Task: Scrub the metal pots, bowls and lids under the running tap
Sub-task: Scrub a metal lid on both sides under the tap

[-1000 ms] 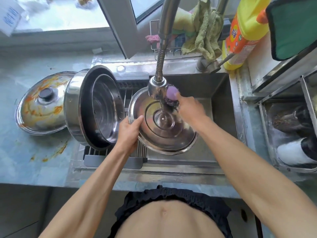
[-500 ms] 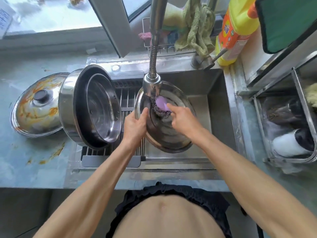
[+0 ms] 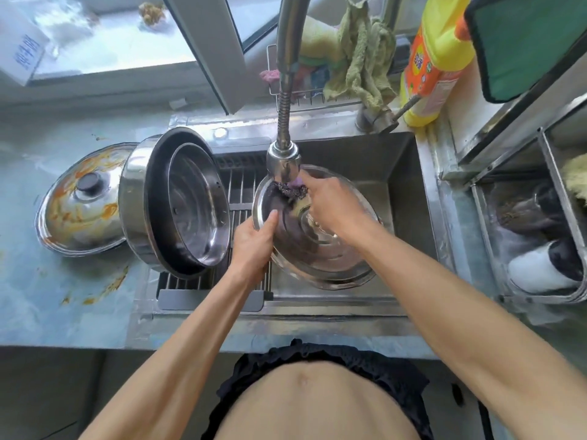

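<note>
A shiny metal lid (image 3: 320,258) is tilted over the sink (image 3: 409,192), right under the tap head (image 3: 283,163). My left hand (image 3: 254,241) grips the lid's left rim, thumb on the inner face. My right hand (image 3: 330,204) holds a purple-handled steel scourer (image 3: 292,189) against the lid's upper inner part. On the drain rack at the left a big metal pot (image 3: 136,201) lies on its side with a metal bowl (image 3: 200,214) nested inside. A sauce-stained lid (image 3: 79,214) with a black knob rests on the counter.
A yellow detergent bottle (image 3: 428,61) and a green rag (image 3: 362,61) sit behind the sink by the tap lever (image 3: 381,117). A wire caddy (image 3: 305,96) hangs at the back. A steel tray (image 3: 533,239) with containers stands at the right. The counter (image 3: 47,306) carries orange smears.
The lid has been tilted up towards the tap and turned in my left hand. My right hand with the scourer has shifted along the lid's upper inner face.
</note>
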`<state>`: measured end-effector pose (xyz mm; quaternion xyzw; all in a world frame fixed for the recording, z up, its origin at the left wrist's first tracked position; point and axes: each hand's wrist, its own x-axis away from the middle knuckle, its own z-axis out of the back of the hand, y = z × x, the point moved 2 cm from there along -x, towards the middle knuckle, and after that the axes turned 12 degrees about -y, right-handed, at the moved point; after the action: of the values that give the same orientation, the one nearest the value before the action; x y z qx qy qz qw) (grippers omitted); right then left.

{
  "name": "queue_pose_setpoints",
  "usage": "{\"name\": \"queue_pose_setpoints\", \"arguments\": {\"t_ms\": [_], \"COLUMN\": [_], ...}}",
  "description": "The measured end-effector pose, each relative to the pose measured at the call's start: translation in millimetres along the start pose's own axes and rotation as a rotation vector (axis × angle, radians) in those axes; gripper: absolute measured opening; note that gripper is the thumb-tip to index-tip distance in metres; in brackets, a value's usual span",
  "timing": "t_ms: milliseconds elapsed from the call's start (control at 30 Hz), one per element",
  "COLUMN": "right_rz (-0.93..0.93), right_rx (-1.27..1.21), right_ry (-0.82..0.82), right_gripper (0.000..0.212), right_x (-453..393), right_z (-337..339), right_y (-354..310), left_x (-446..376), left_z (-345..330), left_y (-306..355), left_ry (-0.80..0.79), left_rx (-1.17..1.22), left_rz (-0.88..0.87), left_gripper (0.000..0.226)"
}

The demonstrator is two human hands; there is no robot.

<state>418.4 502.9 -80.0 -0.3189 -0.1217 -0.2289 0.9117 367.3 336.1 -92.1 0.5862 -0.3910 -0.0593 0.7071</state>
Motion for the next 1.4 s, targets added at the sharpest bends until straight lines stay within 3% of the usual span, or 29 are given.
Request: {"name": "queue_pose_setpoints", "arguments": {"t_ms": [133,300,467,600,733,867,1033,1133,1267,1400], "right_rz": [-0.120,-0.168,-0.025,0.104,-0.063,0.099,-0.102,-0.012,-0.082,-0.212], "right_rx": [0.126,0.102,-0.175,-0.068,-0.004,0.232,0.184,0.247,0.093,-0.084], "right_ry": [-0.049,-0.082,0.090,0.042,0.001,-0.129,-0.116,-0.176,-0.159,-0.182], "right_gripper": [0.069,0.064,0.041,0.037,0.041,0.046,0.043,0.041,0.043,0.032], "right_x": [-6.4,22.9,39.9,41.0,28.1,40.9,20.1,29.1,8.8,-5.7], "right_z": [11.3,-19.6,-17.0,2.1,29.6,23.6,47.7,38.1,45.2,43.4], "right_y": [30.4,55.0,43.5,10.4,26.1,-10.6,15.7,-9.2,24.2,78.0], "left_x": [3.6,-0.4,-14.6,-12.6,-8.2,-11.2,-7.5,-12.8,-13.1,-5.6], "left_z": [10.9,13.9,0.0,-18.8,-15.8,-11.1,-6.2,-2.7,8.1,17.9], "left_y": [-2.9,-5.4,6.0,0.2,-2.3,3.6,5.1,2.5,-6.2,-1.7], "left_ry": [0.008,0.064,-0.009,-0.090,-0.070,-0.081,-0.123,-0.115,-0.100,-0.058], "left_rx": [0.020,0.030,-0.225,-0.523,-0.535,-0.611,-0.670,-0.645,-0.607,-0.491], "left_rz": [-0.014,0.015,-0.014,-0.058,-0.149,-0.139,-0.194,-0.176,-0.231,-0.273], "left_gripper": [0.016,0.014,0.017,0.018,0.014,0.033,0.040,0.035,0.026,0.036]}}
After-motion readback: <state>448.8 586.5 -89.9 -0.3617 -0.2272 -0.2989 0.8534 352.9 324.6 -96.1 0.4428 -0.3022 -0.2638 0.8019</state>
